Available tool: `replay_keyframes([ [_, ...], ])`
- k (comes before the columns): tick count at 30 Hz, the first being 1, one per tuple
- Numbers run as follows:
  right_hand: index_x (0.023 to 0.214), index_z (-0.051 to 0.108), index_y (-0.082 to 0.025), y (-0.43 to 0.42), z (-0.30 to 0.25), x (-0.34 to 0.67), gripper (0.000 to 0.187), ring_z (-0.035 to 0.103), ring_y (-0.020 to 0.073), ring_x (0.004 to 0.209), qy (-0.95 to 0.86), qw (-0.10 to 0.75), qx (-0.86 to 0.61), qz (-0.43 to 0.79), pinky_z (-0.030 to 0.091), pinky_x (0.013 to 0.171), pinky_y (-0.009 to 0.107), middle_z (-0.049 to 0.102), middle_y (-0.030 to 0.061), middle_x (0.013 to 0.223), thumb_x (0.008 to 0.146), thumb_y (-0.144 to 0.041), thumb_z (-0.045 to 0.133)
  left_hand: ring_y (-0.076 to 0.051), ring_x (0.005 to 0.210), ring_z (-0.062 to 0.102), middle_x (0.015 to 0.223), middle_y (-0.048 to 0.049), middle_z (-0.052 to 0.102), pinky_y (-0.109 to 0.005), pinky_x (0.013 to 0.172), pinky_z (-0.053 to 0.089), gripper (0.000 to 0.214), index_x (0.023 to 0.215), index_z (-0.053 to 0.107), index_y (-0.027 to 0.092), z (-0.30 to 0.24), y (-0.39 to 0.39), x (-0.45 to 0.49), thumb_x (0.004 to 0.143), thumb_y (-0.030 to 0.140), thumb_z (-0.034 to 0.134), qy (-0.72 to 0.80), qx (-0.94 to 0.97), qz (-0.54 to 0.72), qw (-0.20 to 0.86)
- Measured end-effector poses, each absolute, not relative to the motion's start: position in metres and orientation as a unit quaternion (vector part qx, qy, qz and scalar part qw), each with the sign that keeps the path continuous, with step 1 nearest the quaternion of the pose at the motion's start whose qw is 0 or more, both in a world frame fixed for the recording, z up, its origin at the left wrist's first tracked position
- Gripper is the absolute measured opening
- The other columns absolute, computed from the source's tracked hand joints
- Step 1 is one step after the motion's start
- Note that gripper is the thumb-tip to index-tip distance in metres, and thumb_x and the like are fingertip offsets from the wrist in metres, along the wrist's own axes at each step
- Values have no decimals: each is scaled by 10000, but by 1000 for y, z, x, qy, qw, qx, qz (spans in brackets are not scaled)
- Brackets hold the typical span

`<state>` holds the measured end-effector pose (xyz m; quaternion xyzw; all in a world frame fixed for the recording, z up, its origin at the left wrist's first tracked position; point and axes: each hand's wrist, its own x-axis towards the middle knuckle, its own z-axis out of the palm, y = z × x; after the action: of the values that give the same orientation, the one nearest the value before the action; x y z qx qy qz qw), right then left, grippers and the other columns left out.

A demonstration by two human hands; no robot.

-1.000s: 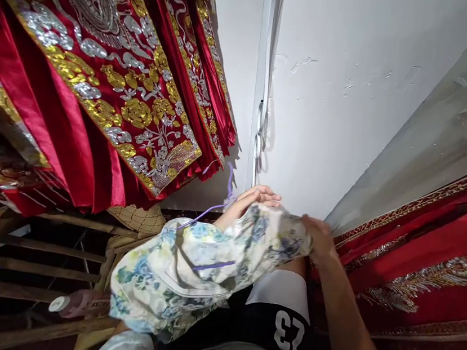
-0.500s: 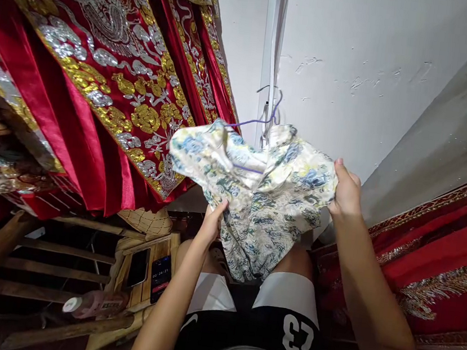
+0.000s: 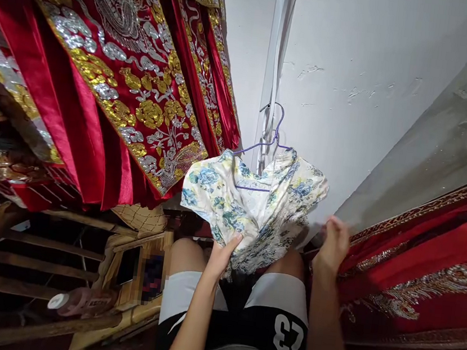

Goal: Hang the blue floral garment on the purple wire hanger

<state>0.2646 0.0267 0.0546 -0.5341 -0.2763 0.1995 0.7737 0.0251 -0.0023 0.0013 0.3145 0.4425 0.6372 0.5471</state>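
A white garment with blue and yellow flowers [image 3: 251,205] hangs on a thin purple wire hanger [image 3: 269,140], hooked on a fixture at the white wall [image 3: 345,98]. My left hand [image 3: 224,253] grips the lower hem of the garment from below, fingers closed on the cloth. My right hand [image 3: 333,244] is to the right of the garment, just off its edge, with fingers curled; whether it holds anything is hidden.
Red satin cloths with gold and silver embroidery [image 3: 113,80] hang at the left, and more red embroidered cloth [image 3: 423,261] lies at the right. Below left stand wooden furniture [image 3: 35,264], a pink bottle [image 3: 77,300] and a woven piece [image 3: 138,217].
The floral garment went from my lap up onto the wall fixture. My right hand let go of its right edge and dropped; my left hand stays on the hem.
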Motion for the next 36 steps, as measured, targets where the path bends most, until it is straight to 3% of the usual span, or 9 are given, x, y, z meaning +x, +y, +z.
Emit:
replay_keyframes([
  [2, 784, 600, -207, 9, 38, 238, 485, 547, 137, 623, -303, 733, -522, 315, 456, 605, 271, 612, -4, 714, 787, -688, 654, -332, 1351, 580, 1345, -135, 691, -465, 1235, 350, 680, 1196, 692, 158, 3, -8, 32, 652, 518, 884, 444, 349, 622, 544],
  [6, 650, 541, -240, -13, 36, 187, 563, 525, 185, 567, -500, 501, -450, 544, 440, 589, 331, 530, 9, 563, 866, -760, 559, -324, 1232, 651, 1236, -132, 732, -496, 1188, 408, 563, 1132, 699, 148, 12, -15, 33, 743, 536, 821, 445, 410, 586, 539],
  [11, 587, 462, -250, -11, 51, 174, 605, 423, 168, 532, -519, 506, -451, 521, 364, 541, 324, 432, -6, 545, 821, -797, 575, -321, 1289, 618, 1266, -132, 716, -480, 1196, 400, 569, 1178, 682, 160, 24, -21, 21, 746, 500, 828, 455, 425, 584, 520],
  [16, 581, 471, -240, -18, 58, 183, 498, 383, 156, 534, -511, 530, -440, 514, 338, 562, 316, 403, -11, 532, 907, -604, 569, -340, 1301, 596, 1197, -133, 722, -492, 1189, 399, 529, 1143, 681, 160, 22, -18, 19, 753, 486, 828, 473, 426, 575, 514],
  [18, 571, 485, -237, -21, 59, 181, 453, 377, 151, 518, -500, 535, -442, 518, 317, 553, 313, 410, -10, 516, 903, -534, 568, -341, 1279, 595, 1225, -142, 691, -500, 1161, 419, 565, 1195, 637, 168, 16, -16, 23, 758, 471, 828, 509, 404, 619, 442],
  [22, 580, 490, -236, -21, 58, 172, 415, 355, 131, 463, -462, 537, -436, 556, 272, 507, 295, 396, -27, 471, 837, -548, 583, -315, 1376, 468, 1436, -166, 493, -489, 1187, 351, 678, 1362, 488, 212, 4, -17, 33, 785, 352, 815, 556, 416, 711, 108],
  [24, 603, 508, -229, -20, 56, 168, 416, 356, 122, 447, -460, 519, -429, 578, 262, 492, 283, 403, -35, 460, 817, -577, 589, -300, 1345, 473, 1374, -145, 525, -482, 1173, 343, 558, 1297, 536, 231, 1, -19, 40, 802, 268, 790, 544, 499, 674, 21],
  [30, 697, 577, -195, -17, 59, 164, 385, 360, 102, 410, -493, 462, -413, 610, 257, 460, 261, 465, -42, 442, 824, -558, 578, -242, 1012, 596, 1004, -73, 660, -379, 914, 474, 106, 1000, 612, 220, -1, -13, 57, 929, 196, 538, 503, 626, 566, 188],
  [36, 721, 631, -170, 9, 75, 175, 325, 317, 84, 400, -481, 481, -403, 612, 251, 444, 254, 440, -60, 429, 844, -470, 605, -220, 853, 572, 852, -49, 603, -343, 811, 434, 141, 840, 547, 212, 0, -7, 53, 966, 217, 483, 499, 661, 519, 210],
])
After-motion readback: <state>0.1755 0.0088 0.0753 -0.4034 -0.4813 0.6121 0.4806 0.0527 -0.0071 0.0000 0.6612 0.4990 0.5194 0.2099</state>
